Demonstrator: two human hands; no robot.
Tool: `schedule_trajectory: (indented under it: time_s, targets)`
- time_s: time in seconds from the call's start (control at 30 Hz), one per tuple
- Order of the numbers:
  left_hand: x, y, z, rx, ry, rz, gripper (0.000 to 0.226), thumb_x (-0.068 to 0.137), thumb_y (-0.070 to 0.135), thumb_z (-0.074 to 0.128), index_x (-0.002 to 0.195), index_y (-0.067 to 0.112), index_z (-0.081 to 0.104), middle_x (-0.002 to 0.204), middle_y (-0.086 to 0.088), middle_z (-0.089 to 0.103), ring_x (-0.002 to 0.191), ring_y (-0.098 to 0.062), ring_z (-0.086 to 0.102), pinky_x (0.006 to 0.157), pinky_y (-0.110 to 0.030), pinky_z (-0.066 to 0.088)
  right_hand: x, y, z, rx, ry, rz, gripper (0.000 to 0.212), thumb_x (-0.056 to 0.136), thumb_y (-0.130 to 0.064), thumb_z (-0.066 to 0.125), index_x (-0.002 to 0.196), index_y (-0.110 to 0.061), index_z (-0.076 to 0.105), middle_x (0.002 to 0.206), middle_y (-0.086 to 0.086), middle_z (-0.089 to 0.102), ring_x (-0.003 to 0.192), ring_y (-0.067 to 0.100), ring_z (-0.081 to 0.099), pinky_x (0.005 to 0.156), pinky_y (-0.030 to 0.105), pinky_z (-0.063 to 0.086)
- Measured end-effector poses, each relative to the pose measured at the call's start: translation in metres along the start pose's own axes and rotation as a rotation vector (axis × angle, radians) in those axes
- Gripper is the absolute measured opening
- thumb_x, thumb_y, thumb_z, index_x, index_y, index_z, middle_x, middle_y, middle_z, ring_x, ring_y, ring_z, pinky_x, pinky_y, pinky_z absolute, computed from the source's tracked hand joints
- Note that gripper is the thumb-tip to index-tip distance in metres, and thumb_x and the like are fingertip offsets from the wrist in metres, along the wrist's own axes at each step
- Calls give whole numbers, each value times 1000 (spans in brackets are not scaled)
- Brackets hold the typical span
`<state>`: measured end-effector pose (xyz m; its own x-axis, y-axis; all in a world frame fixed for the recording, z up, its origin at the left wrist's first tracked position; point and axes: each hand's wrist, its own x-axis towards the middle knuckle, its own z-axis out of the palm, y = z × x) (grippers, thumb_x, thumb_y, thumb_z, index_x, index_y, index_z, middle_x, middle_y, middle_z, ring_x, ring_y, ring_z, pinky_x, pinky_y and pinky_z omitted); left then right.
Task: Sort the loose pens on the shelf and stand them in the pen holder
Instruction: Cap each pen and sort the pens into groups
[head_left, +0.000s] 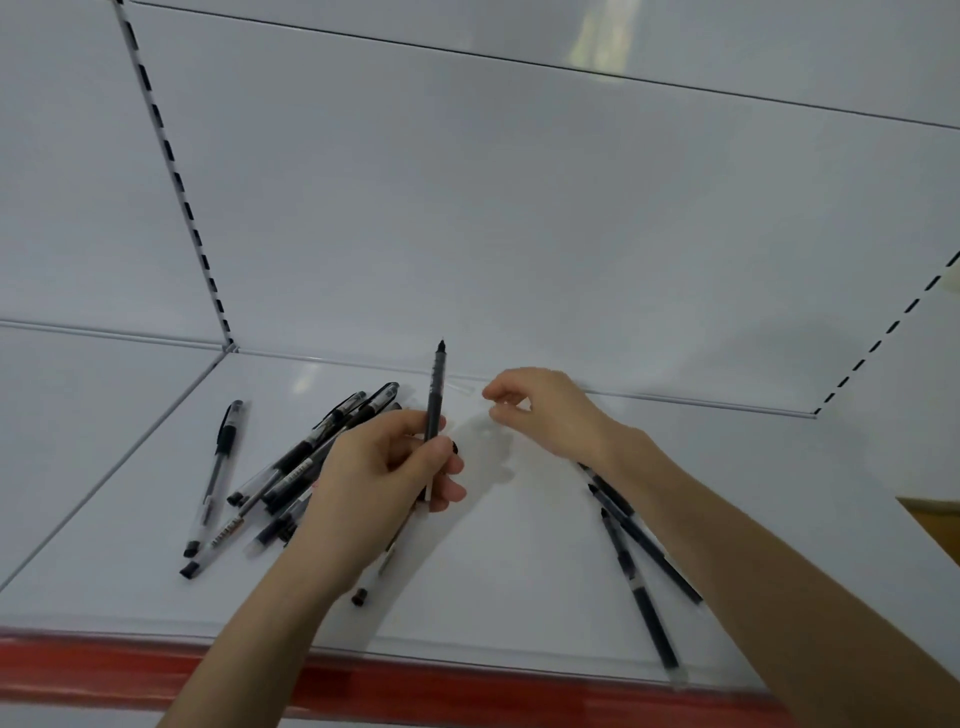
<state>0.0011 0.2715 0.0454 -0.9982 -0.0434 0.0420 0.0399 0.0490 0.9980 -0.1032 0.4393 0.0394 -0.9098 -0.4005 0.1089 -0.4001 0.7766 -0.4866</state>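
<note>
My left hand (384, 478) grips a black pen (435, 400) upright, its bare tip pointing up. Under and left of that hand lies a pile of several black and clear pens (291, 467) on the white shelf (519, 545). One pen (218, 467) lies apart at the far left. Three dark pens (644, 571) lie fanned out partly under my right forearm. My right hand (545, 410) hovers near the back of the shelf with its fingers curled. A small clear cap-like piece (462, 387) sits just left of its fingertips; whether they hold it is unclear. No pen holder is in view.
The shelf has a white back panel (519, 234) with slotted uprights (171, 166) at left and right. A red strip (130, 660) runs along the front edge. A brown surface (935, 525) shows at the right edge.
</note>
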Motion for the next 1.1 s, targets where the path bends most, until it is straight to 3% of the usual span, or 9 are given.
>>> schedule_trajectory:
  time_s: [0.1,0.27,0.37,0.47,0.6,0.67,0.97,1.1]
  targets:
    - [-3,0,-4,-45,-18,-21,12,88,5,53,91,10,64,65,-6,69,53,-12,63,53,-24,53,8,7,13,-272,-122,-40,32,91,-22,53,121,-12,58,120,9,55,113,23,50,94,34,40]
    - [-2,0,-4,-41,-26,4,16,90,3,48,93,9,63,62,-3,63,45,-7,52,47,-17,47,13,8,17,-339,-91,-31,23,92,-23,51,107,-10,63,108,10,56,101,24,52,83,36,43]
    - [-1,3,-4,-30,-22,20,18,92,5,45,90,11,62,52,5,57,41,-5,43,42,-14,38,10,6,7,-86,24,-12,19,93,-20,51,98,-7,64,98,8,63,92,21,57,78,26,43]
    - [3,9,-3,-48,-4,17,23,93,7,44,79,13,61,47,6,51,39,-4,36,39,-13,30,0,-13,-24,427,206,38,13,94,-16,49,90,-8,59,81,0,63,77,6,60,67,12,44]
    - [7,23,4,-107,9,61,22,91,7,46,90,14,66,54,3,50,41,-7,33,39,-13,29,-17,-39,-68,958,309,-28,7,93,-7,49,93,-10,56,63,1,65,69,10,67,60,18,52]
    - [5,30,8,-128,-21,98,22,91,7,46,88,16,67,55,3,50,41,-8,32,38,-13,28,-25,-47,-80,1017,344,-57,10,92,-6,50,98,-10,56,60,-1,66,70,14,68,62,19,54]
    - [-3,38,19,-101,-100,154,21,89,14,54,80,24,70,55,6,52,43,-6,35,42,-12,31,-42,-58,-91,973,380,-50,11,92,-13,53,96,-20,60,84,5,72,68,19,71,59,21,54]
    - [-6,40,20,-68,-116,171,15,81,28,54,83,33,68,54,9,53,44,-4,37,44,-12,32,-43,-58,-92,1013,393,-50,10,91,-14,53,96,-20,60,83,2,73,67,19,71,58,21,53]
